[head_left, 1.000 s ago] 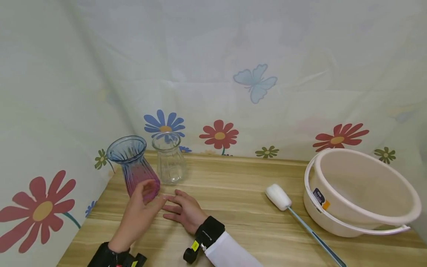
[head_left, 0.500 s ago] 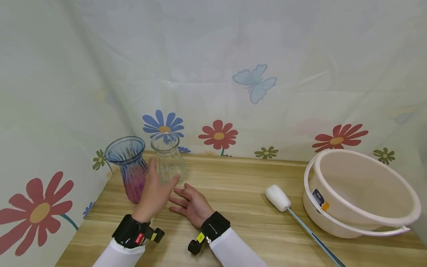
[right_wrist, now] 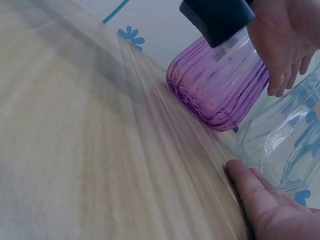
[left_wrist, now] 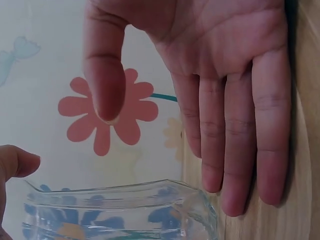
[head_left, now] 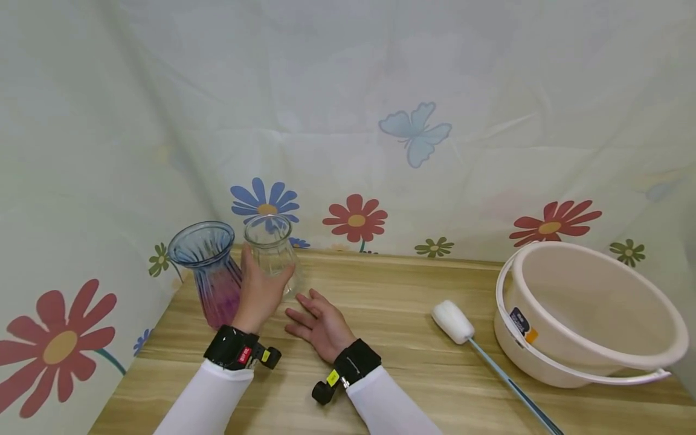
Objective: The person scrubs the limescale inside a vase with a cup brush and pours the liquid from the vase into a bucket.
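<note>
A clear glass vase (head_left: 276, 254) with a flared rim stands towards the back left. My left hand (head_left: 260, 293) reaches to its near left side, fingers along the glass and thumb extended in front. In the left wrist view a gap shows between the left thumb (left_wrist: 20, 162) and the vase's rim. To the right of the vase's base is my right hand (head_left: 324, 329), palm turned left. Its fingers are loosely straight and hold nothing; in the right wrist view their tips (right_wrist: 237, 167) lie low by the base. Left of the clear vase stands a blue-and-purple ribbed glass vase (head_left: 214, 290).
A pale bucket (head_left: 576, 368) with its handle lowered stands at the right of the wooden table (head_left: 380, 302). A white-headed sponge brush (head_left: 454, 322) with a long blue handle lies beside it. A flower-print cloth (head_left: 462, 151) hangs behind the table and along the left.
My left hand has moved from in front of the purple vase, right and back, to the clear vase. My right hand has shifted slightly right and back. Both vases keep their places.
</note>
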### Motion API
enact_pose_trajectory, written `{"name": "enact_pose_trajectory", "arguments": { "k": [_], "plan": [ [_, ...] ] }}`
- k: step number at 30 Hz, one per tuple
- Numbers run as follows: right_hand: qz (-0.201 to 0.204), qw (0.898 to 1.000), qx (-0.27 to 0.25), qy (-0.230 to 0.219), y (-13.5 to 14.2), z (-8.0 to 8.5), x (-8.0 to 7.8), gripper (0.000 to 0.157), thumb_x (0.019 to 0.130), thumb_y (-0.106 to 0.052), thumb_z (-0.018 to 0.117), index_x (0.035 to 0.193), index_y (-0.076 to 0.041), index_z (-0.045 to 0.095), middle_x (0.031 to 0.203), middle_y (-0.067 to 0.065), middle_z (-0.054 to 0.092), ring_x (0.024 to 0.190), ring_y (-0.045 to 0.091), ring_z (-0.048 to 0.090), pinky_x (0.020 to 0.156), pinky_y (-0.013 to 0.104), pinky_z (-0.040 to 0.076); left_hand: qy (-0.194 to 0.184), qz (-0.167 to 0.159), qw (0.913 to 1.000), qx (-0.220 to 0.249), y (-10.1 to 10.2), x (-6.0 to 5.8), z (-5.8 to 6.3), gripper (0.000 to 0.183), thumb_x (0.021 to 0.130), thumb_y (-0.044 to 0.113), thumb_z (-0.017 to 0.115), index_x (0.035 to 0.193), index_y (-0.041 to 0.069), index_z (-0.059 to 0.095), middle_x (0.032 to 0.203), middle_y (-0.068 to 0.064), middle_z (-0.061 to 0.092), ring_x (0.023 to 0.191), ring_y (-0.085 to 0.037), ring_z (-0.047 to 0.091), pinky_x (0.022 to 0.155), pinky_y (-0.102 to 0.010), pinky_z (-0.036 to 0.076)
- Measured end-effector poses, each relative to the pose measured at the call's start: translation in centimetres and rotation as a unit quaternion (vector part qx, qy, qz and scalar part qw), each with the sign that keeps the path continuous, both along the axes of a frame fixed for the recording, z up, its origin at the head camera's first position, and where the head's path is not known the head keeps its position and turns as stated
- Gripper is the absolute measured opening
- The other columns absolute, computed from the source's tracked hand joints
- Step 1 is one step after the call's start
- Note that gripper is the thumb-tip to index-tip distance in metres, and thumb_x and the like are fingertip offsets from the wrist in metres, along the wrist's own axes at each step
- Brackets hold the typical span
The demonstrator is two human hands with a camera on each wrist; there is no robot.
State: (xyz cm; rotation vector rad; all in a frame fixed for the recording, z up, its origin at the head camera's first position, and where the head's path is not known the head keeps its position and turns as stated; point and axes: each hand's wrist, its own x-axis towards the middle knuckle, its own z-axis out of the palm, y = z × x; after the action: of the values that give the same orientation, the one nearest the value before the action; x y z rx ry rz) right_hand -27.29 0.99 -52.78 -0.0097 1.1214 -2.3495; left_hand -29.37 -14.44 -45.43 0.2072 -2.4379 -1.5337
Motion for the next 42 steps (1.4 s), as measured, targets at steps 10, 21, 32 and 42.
{"name": "enact_pose_trajectory", "arguments": {
  "k": [10,21,32,42],
  "plan": [
    [0.01,1.0,-0.014,-0.008,0.0,-0.2,-0.5,0.077,0.103,-0.02,0.047,0.166,-0.008,0.004,0.17,0.015,0.026,0.146,0.034,0.046,0.119,0.055,0.04,0.057,0.028,0.9977,0.023,0.4,-2.3,-1.0,0.112,0.089,0.034,0.081,0.165,0.011,0.001,0.167,-0.024,0.019,0.157,-0.037,0.021,0.128,-0.054,0.02],
    [0.028,0.999,-0.02,0.005,0.1,-0.4,-0.7,0.076,0.103,-0.018,0.046,0.166,-0.007,0.005,0.173,0.016,0.017,0.153,0.038,0.035,0.121,0.056,0.037,0.077,0.076,0.9933,0.043,1.0,-3.2,-1.3,0.098,0.087,0.032,0.084,0.157,0.001,0.022,0.154,-0.027,0.036,0.148,-0.041,0.034,0.125,-0.052,0.026],
    [0.031,0.999,-0.02,-0.002,0.1,-0.1,-0.8,0.072,0.104,-0.018,0.044,0.166,-0.008,0.009,0.173,0.014,0.019,0.153,0.037,0.036,0.121,0.055,0.037,0.102,0.093,0.9887,0.057,1.2,-3.8,-1.6,0.094,0.084,0.032,0.087,0.154,0.005,0.029,0.152,-0.023,0.039,0.147,-0.037,0.036,0.125,-0.052,0.026],
    [0.031,0.999,-0.016,-0.002,0.2,-0.3,-0.8,0.07,0.105,-0.019,0.046,0.166,-0.008,0.013,0.172,0.013,0.023,0.152,0.036,0.038,0.121,0.054,0.037,0.099,0.104,0.9875,0.065,1.4,-4.0,-1.9,0.092,0.085,0.032,0.086,0.154,0.006,0.029,0.152,-0.022,0.039,0.147,-0.036,0.036,0.125,-0.051,0.026]
  ]
}}
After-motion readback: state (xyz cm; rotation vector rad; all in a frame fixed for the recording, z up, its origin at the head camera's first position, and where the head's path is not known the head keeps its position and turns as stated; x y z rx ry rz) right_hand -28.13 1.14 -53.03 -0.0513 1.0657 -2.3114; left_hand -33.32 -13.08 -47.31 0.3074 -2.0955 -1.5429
